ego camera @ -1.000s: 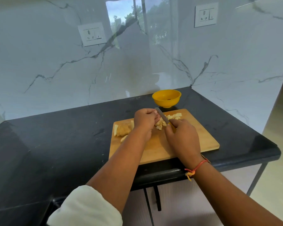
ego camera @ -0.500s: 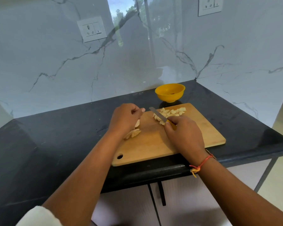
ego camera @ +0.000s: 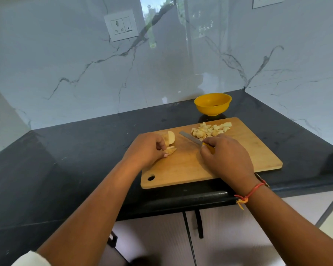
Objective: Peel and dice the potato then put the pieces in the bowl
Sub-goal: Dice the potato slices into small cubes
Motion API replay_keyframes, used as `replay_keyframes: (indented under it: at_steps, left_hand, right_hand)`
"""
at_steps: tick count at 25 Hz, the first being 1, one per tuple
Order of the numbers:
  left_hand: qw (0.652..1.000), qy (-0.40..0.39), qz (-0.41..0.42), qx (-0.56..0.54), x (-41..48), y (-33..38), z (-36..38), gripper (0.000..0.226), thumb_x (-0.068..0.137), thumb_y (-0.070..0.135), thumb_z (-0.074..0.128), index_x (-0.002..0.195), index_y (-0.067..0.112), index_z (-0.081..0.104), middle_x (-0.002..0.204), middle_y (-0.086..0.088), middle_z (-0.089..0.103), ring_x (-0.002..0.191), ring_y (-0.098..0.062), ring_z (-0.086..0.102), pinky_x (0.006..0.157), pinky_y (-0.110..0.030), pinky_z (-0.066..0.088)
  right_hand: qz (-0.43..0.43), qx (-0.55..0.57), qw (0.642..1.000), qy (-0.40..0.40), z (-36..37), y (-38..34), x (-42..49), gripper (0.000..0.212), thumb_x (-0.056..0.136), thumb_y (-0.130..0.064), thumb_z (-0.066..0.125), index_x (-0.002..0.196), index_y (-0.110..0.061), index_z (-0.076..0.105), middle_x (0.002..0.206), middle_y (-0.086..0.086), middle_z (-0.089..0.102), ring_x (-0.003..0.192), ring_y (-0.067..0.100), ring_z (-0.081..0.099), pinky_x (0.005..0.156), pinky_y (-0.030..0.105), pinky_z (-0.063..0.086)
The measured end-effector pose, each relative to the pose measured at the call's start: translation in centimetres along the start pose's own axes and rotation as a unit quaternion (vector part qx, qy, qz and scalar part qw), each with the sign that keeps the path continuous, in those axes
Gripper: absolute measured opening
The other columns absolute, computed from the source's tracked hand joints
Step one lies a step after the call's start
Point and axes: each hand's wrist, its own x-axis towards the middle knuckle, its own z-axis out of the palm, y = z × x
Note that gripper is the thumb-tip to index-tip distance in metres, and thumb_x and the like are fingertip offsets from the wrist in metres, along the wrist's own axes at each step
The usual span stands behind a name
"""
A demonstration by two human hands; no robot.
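A person stands at a black counter (ego camera: 75, 160) set into a corner of grey-veined marble wall (ego camera: 56, 73), working at a wooden board (ego camera: 190, 169). The board lies just behind the counter's rounded front edge, its hanging hole at the near left corner. Bare wood shows between the two hands and along the near side. A wide stretch of dark counter runs off to the left of the board, and a narrower strip to its right.

The left hand (ego camera: 145, 148) sits at the board's left edge, fingers curled down over the uncut potato (ego camera: 170, 139), a few pale chunks with some skin showing. The right hand (ego camera: 227, 156), a red thread (ego camera: 248, 194) at its wrist, grips the yellow handle of the knife (ego camera: 190, 138). The blade points away and to the left, its tip between the potato and the dice (ego camera: 210, 129). The dice lie heaped at the board's far edge, apart from the left hand.

A switch and socket plate (ego camera: 121, 25) is fixed to the wall, and pale cabinet doors (ego camera: 229, 237) stand under the counter.

A yellow bowl (ego camera: 202, 107) stands on the counter just beyond the board, near the dice. A small dark speck lies at its bottom; what it is cannot be told.
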Motion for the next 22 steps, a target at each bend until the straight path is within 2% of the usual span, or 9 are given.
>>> replay_keyframes:
  at_steps: [10, 15, 19, 22]
  left_hand:
    - [1.0, -0.015, -0.003, 0.007, -0.29, 0.12, -0.62, 0.015, 0.088, 0.016, 0.073, 0.097, 0.027, 0.07, 0.103, 0.01, 0.066, 0.097, -0.009, 0.062, 0.092, -0.026, 0.051]
    - [1.0, -0.025, -0.002, -0.008, -0.39, 0.05, -0.91, 0.007, 0.088, 0.025, 0.074, 0.095, 0.024, 0.073, 0.097, 0.009, 0.068, 0.088, -0.006, 0.06, 0.082, -0.023, 0.048]
    - [0.999, -0.043, -0.021, -0.024, 0.05, -0.06, -0.74, 0.021, 0.093, 0.036, 0.066, 0.09, 0.017, 0.074, 0.087, 0.0, 0.069, 0.076, -0.008, 0.057, 0.067, -0.022, 0.04]
    - [0.998, -0.036, -0.033, -0.038, 0.39, -0.39, -0.21, 0.022, 0.095, 0.035, 0.064, 0.09, 0.015, 0.072, 0.087, -0.001, 0.067, 0.079, -0.012, 0.058, 0.067, -0.024, 0.042]
  right_hand:
    - [0.0, -0.002, 1.0, 0.002, 0.23, 0.14, 0.08, 0.033, 0.096, -0.041, 0.051, 0.121, -0.03, 0.069, 0.101, -0.008, 0.062, 0.088, 0.008, 0.056, 0.072, 0.026, 0.051]
    - [-0.001, -0.006, 1.0, 0.0, 0.28, 0.16, 0.13, 0.033, 0.096, -0.041, 0.051, 0.121, -0.03, 0.069, 0.1, -0.008, 0.062, 0.086, 0.007, 0.055, 0.07, 0.025, 0.05]
    - [0.002, -0.012, 1.0, 0.0, 0.28, 0.1, 0.15, 0.034, 0.096, -0.042, 0.051, 0.121, -0.03, 0.07, 0.102, -0.008, 0.063, 0.088, 0.008, 0.056, 0.072, 0.027, 0.053]
    - [0.003, -0.013, 1.0, -0.002, 0.26, 0.06, 0.09, 0.033, 0.096, -0.042, 0.05, 0.12, -0.03, 0.07, 0.102, -0.008, 0.063, 0.088, 0.008, 0.056, 0.071, 0.027, 0.053]
